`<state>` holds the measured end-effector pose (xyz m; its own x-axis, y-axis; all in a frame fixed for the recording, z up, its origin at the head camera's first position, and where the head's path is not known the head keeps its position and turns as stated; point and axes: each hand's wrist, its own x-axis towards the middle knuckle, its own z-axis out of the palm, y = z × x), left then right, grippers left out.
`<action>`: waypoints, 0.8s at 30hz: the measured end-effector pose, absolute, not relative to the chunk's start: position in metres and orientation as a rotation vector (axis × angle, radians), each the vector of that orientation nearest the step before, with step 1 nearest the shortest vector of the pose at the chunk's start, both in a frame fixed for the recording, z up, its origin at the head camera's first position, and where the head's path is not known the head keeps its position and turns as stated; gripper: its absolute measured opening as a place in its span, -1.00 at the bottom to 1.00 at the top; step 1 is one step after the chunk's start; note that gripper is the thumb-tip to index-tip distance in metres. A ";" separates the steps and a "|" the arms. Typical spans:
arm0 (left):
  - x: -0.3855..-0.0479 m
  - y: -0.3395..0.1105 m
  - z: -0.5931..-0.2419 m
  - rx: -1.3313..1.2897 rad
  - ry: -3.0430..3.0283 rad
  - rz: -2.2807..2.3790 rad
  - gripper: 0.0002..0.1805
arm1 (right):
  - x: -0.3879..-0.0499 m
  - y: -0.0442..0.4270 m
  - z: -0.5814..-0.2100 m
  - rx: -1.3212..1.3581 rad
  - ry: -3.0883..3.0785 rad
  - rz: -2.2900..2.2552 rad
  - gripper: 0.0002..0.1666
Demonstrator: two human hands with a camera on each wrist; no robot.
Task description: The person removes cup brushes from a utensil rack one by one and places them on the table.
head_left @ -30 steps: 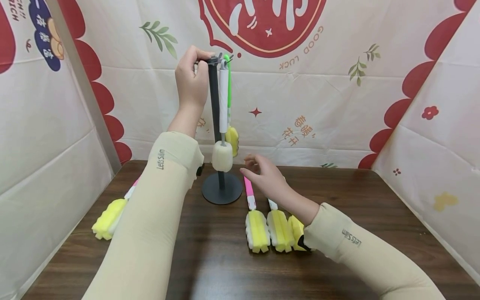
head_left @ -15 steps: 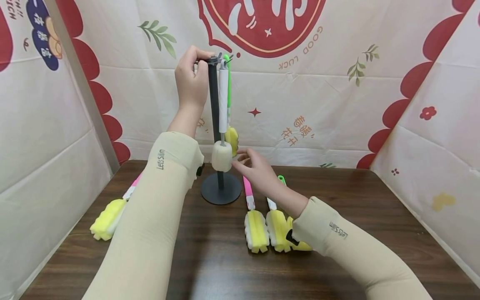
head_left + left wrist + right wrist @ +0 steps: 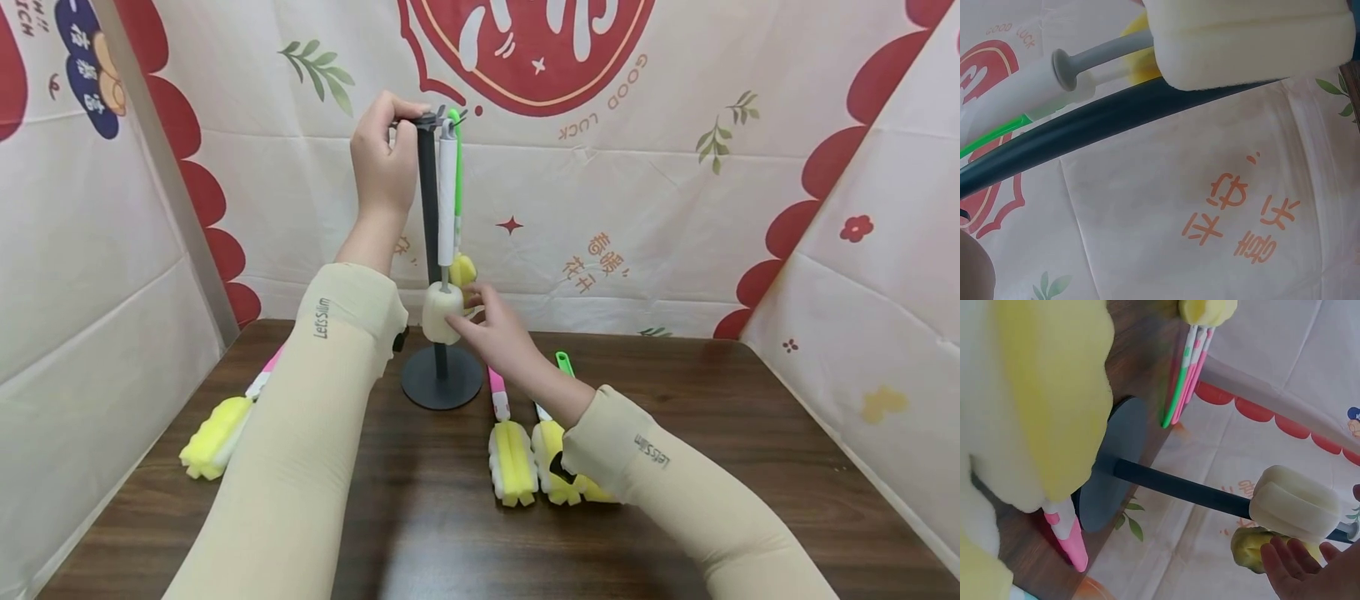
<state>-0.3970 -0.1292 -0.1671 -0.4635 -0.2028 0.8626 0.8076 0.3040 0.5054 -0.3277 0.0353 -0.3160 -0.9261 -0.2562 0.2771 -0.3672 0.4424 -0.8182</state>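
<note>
My left hand pinches the top of a black upright stand with hooks. From the hooks hang a white-handled bottle brush with a white sponge head and a green-handled bottle brush with a yellow sponge head behind it. My right hand is at these sponge heads, its thumb by the white one. In the right wrist view the right fingers are extended beside the yellow sponge head; whether they touch it is hard to tell. The left wrist view shows the stand's pole and the white sponge.
Several yellow-and-white sponge brushes lie right of the stand's round base, partly under the right forearm. More brushes lie at the left, partly behind the left sleeve. Printed cloth closes off the back of the wooden table.
My right hand has moved left and slightly up, from beside the stand to the hanging sponge heads. My left hand has stayed on the stand's top.
</note>
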 end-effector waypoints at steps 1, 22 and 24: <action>-0.397 -0.129 -0.167 -0.563 -1.622 -1.335 -0.72 | -0.328 0.034 -0.316 0.554 -2.568 1.502 -0.32; -0.397 -0.129 -0.165 -0.561 -1.615 -1.322 -0.71 | -0.340 0.020 -0.315 0.526 -2.568 1.509 -0.32; -0.397 -0.129 -0.166 -0.558 -1.617 -1.322 -0.72 | -0.340 0.019 -0.316 0.536 -2.570 1.505 -0.33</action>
<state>-0.3972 -0.1294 -0.1664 -0.4533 -0.2075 0.8669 0.8083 0.3142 0.4979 -0.3399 0.0186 -0.3162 -0.9307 -0.2423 0.2738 -0.3574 0.4445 -0.8214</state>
